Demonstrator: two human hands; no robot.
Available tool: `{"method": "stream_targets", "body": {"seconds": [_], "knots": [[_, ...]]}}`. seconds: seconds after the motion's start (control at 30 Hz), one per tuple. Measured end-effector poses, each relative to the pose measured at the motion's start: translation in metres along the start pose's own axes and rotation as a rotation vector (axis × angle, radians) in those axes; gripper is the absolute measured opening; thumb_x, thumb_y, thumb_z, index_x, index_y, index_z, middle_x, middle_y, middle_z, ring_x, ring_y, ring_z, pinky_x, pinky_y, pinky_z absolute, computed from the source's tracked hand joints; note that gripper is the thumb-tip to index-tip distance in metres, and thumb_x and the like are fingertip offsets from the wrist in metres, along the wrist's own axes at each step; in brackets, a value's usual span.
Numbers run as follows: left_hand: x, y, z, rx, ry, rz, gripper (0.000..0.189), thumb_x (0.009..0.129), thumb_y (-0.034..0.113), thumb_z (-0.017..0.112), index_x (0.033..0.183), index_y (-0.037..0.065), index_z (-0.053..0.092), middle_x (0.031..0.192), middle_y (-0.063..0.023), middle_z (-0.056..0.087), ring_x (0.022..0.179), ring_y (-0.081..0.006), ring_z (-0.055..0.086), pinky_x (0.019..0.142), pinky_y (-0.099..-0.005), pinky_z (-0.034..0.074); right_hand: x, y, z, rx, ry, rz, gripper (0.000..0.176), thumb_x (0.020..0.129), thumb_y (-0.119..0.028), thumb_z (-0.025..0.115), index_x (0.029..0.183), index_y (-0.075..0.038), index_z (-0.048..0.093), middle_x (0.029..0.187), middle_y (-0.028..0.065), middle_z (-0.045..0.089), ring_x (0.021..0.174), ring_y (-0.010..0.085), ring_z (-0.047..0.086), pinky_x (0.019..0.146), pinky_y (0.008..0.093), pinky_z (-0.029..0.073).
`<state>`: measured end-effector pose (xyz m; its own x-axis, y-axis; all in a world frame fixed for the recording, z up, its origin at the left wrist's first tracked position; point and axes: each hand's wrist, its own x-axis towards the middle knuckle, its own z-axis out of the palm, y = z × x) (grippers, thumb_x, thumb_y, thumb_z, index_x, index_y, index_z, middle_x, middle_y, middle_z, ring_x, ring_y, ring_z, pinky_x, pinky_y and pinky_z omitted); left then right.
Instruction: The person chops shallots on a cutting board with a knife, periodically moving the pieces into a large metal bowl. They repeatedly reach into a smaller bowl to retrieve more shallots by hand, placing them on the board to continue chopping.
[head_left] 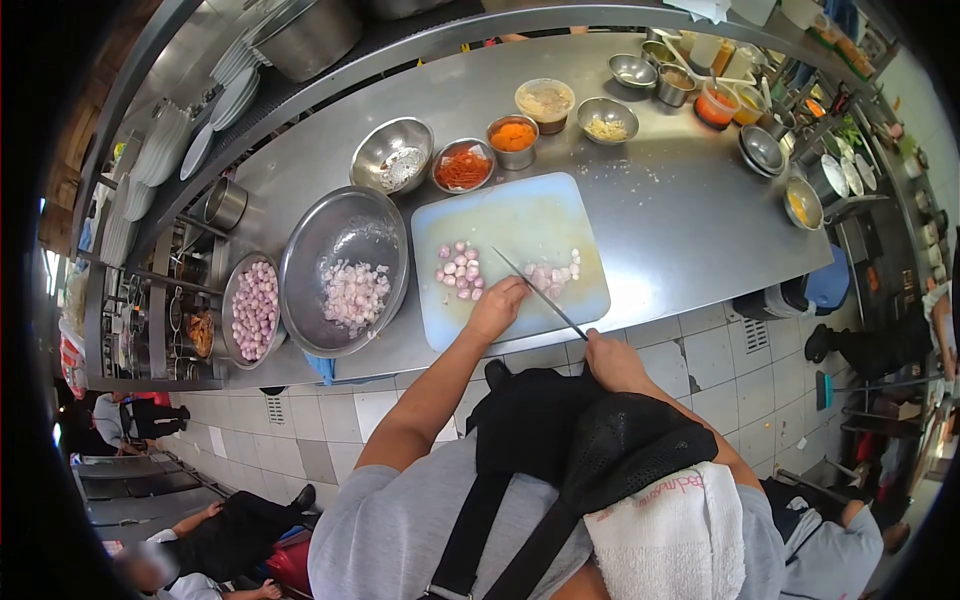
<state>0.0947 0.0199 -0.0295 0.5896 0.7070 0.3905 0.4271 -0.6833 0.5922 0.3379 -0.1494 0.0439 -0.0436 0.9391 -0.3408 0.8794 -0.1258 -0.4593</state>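
My right hand is closed around the handle of a knife, whose blade slants over a pale cutting board. Close to the left side of the blade, my left hand rests on the board with its fingers curled together. Whatever is under those fingertips is hidden. Whole peeled shallots lie in a group left of the blade. On its right side is a small heap of cut shallots.
Left of the board stand a large steel bowl of chopped shallots and a bowl of whole ones. Behind it are a steel bowl, shredded orange food and an orange-filled container. Other people are nearby.
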Motion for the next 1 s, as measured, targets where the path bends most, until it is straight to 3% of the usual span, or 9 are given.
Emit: {"method": "stream_targets", "body": {"seconds": [0.07, 0.4, 0.5, 0.57, 0.7, 0.83, 1.0], "knots": [[-0.003, -0.001, 0.001, 0.013, -0.003, -0.006, 0.013, 0.09, -0.004, 0.071, 0.101, 0.003, 0.073, 0.107, -0.0113, 0.072, 0.096, -0.0335, 0.073, 0.082, -0.0412, 0.061, 0.008, 0.012, 0.016, 0.017, -0.006, 0.003, 0.022, 0.106, -0.021, 0.049, 0.113, -0.002, 0.058, 0.088, 0.0271, 0.074, 0.087, 0.0498, 0.073, 0.077, 0.0631, 0.056], [0.0, -0.001, 0.001, 0.002, 0.022, 0.031, 0.014, 0.088, -0.005, 0.071, 0.099, 0.004, 0.073, 0.108, -0.0121, 0.072, 0.096, -0.0337, 0.073, 0.082, -0.0416, 0.061, 0.012, 0.018, 0.017, 0.025, -0.012, -0.013, 0.021, 0.106, -0.019, 0.049, 0.113, -0.002, 0.059, 0.091, 0.0279, 0.074, 0.089, 0.0524, 0.071, 0.079, 0.065, 0.055], [-0.003, -0.004, 0.0, 0.033, 0.008, 0.026, 0.015, 0.088, -0.006, 0.071, 0.099, 0.004, 0.073, 0.108, -0.012, 0.072, 0.096, -0.0337, 0.073, 0.083, -0.0416, 0.061, -0.003, -0.004, -0.01, 0.041, -0.022, 0.0, 0.021, 0.105, -0.019, 0.05, 0.112, -0.002, 0.059, 0.091, 0.0288, 0.074, 0.089, 0.0527, 0.071, 0.079, 0.065, 0.055], [-0.004, -0.004, 0.002, 0.018, 0.014, 0.027, 0.015, 0.088, -0.006, 0.071, 0.099, 0.004, 0.073, 0.108, -0.012, 0.072, 0.096, -0.0334, 0.073, 0.082, -0.0412, 0.061, 0.009, 0.016, 0.016, 0.062, -0.012, -0.014, 0.021, 0.105, -0.019, 0.05, 0.113, -0.001, 0.059, 0.091, 0.0296, 0.073, 0.089, 0.0526, 0.071, 0.08, 0.065, 0.054], [-0.005, -0.005, 0.0, 0.011, 0.013, 0.028, 0.015, 0.089, -0.006, 0.071, 0.1, 0.004, 0.073, 0.108, -0.0118, 0.072, 0.095, -0.0331, 0.073, 0.082, -0.0406, 0.061, 0.001, -0.001, -0.01, 0.051, -0.048, 0.03, 0.022, 0.105, -0.02, 0.052, 0.113, -0.001, 0.06, 0.09, 0.031, 0.073, 0.088, 0.053, 0.071, 0.08, 0.0656, 0.054], [-0.004, -0.001, -0.002, 0.0, 0.041, 0.02, 0.013, 0.09, -0.004, 0.072, 0.099, 0.004, 0.074, 0.107, -0.0119, 0.072, 0.094, -0.0323, 0.073, 0.081, -0.0398, 0.061, 0.01, 0.022, 0.028, 0.115, 0.012, -0.026, 0.023, 0.105, -0.02, 0.052, 0.113, -0.001, 0.061, 0.089, 0.0308, 0.073, 0.088, 0.0538, 0.07, 0.08, 0.0661, 0.053], [-0.009, -0.008, 0.007, -0.053, 0.128, -0.02, 0.011, 0.089, -0.002, 0.075, 0.099, 0.003, 0.075, 0.104, -0.0123, 0.073, 0.095, -0.0316, 0.073, 0.083, -0.0403, 0.061, 0.022, 0.024, 0.027, 0.12, -0.042, -0.031, 0.025, 0.106, -0.023, 0.053, 0.115, -0.001, 0.06, 0.088, 0.0315, 0.072, 0.087, 0.0541, 0.069, 0.081, 0.0663, 0.053]]}}
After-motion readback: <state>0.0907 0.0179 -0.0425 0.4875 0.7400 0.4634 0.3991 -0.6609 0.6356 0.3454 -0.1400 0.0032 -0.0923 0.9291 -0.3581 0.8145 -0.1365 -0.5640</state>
